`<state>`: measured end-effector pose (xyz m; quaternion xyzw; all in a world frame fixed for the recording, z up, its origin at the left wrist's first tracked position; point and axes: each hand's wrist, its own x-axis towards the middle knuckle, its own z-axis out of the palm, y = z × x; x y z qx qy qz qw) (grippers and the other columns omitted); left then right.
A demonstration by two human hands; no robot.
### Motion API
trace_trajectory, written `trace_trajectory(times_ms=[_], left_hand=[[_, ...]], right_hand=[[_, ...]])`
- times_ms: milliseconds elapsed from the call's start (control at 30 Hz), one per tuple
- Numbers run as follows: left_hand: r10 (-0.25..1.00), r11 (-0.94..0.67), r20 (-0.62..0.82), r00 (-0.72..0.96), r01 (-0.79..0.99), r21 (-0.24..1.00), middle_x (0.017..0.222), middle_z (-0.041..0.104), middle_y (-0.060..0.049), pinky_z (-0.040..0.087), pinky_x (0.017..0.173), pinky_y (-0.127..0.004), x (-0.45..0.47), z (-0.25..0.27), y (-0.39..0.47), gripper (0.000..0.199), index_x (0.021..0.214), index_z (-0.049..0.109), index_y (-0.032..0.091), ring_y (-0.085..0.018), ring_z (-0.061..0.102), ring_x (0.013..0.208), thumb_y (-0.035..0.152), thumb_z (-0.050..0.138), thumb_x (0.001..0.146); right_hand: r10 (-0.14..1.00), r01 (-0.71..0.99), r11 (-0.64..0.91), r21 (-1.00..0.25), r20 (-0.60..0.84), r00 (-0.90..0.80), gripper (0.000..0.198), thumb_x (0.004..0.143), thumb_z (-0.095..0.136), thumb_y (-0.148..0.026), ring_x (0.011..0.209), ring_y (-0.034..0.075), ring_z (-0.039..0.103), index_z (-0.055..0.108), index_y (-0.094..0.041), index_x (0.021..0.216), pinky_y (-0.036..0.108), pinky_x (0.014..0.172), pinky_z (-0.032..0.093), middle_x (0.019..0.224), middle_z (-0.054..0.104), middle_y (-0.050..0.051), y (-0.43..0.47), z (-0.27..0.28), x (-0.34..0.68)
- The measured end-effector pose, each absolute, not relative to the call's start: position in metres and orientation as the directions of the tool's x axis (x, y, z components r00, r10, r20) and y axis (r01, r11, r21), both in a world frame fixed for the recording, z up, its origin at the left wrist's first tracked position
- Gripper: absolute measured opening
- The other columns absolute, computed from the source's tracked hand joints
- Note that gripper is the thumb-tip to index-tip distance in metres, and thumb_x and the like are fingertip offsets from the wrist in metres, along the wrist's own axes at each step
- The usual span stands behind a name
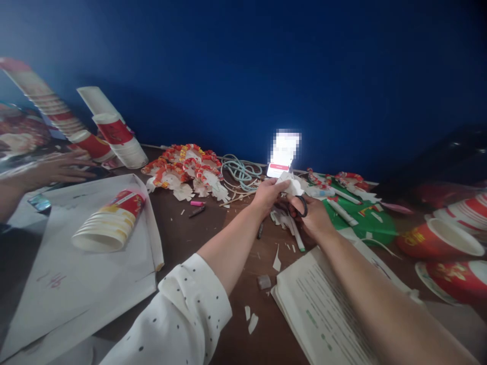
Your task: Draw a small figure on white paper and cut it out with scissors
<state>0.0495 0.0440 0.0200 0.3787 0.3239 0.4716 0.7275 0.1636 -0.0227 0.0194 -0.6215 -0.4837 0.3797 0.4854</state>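
My left hand (269, 195) is closed on a small white paper piece (292, 183), held out over the table in front of a lit phone (284, 152). Black-handled scissors (302, 207) are in my right hand (312, 215), close beside the left. Their blades are mostly hidden by the hands and paper. Paper scraps (281, 218) and a marker with a green end (299, 237) lie just beneath. To the left of my hands sits a heap of red, orange and white paper cut-outs (194, 170).
Stacked paper cups (119, 139) stand at the back left; more cups (110, 223) lie on a large white sheet (95, 284). Another person's hand (57, 167) is at far left. A light-blue cable (241, 172), green disc (375, 228), printed papers (315, 309) and red cups (437, 238) surround my arms.
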Motion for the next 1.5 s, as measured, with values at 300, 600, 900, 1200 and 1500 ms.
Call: trace_trajectory(times_ms=[300,600,900,1200,1500], left_hand=[[0.944,0.201,-0.019,0.330,-0.528,0.825,0.065,0.063,-0.001,0.043,0.056,-0.021,0.048,0.012,0.052,0.022,0.079,0.064,0.014,-0.010,0.057,0.057,0.028,0.076,0.068],[0.929,0.283,-0.082,0.362,-0.547,0.788,0.075,0.068,-0.003,0.050,0.066,-0.025,0.045,0.020,0.051,0.028,0.089,0.065,0.014,-0.012,0.063,0.064,0.015,0.075,0.063],[0.945,0.263,-0.082,0.316,-0.587,0.766,0.072,0.066,-0.002,0.050,0.068,-0.024,0.043,0.021,0.056,0.020,0.084,0.065,0.012,-0.009,0.060,0.063,0.013,0.076,0.068],[0.947,0.248,-0.094,0.306,-0.516,0.820,0.074,0.067,-0.004,0.046,0.058,-0.021,0.041,0.023,0.055,0.021,0.089,0.063,0.012,-0.009,0.061,0.061,0.012,0.075,0.072],[0.920,0.310,-0.125,0.371,-0.493,0.813,0.065,0.064,-0.003,0.044,0.056,-0.021,0.040,0.024,0.054,0.014,0.079,0.064,0.010,-0.007,0.057,0.054,0.013,0.076,0.074]], right_hand=[[0.958,0.205,-0.036,-0.978,0.025,0.286,0.042,0.070,0.070,-0.065,0.057,0.017,0.054,0.060,-0.024,0.070,0.030,0.049,0.039,0.064,0.061,0.002,-0.022,0.024,0.168],[0.919,0.164,0.034,-0.986,0.095,0.382,0.044,0.075,0.064,-0.066,0.064,0.019,0.057,0.064,-0.023,0.083,0.028,0.047,0.034,0.070,0.063,0.003,-0.014,0.020,0.181],[0.995,0.238,-0.040,-0.970,-0.017,0.100,0.040,0.076,0.068,-0.057,0.077,0.021,0.062,0.073,-0.026,0.101,0.028,0.056,0.039,0.080,0.068,0.002,-0.018,0.032,0.190],[0.999,0.368,-0.051,-0.929,-0.054,0.000,0.038,0.076,0.071,-0.051,0.068,0.018,0.057,0.076,-0.023,0.102,0.030,0.065,0.041,0.070,0.065,0.000,-0.024,0.041,0.190],[1.000,0.451,0.007,-0.893,0.008,0.001,0.037,0.076,0.069,-0.053,0.063,0.017,0.053,0.077,-0.020,0.092,0.029,0.060,0.040,0.061,0.059,0.000,-0.027,0.047,0.189]])
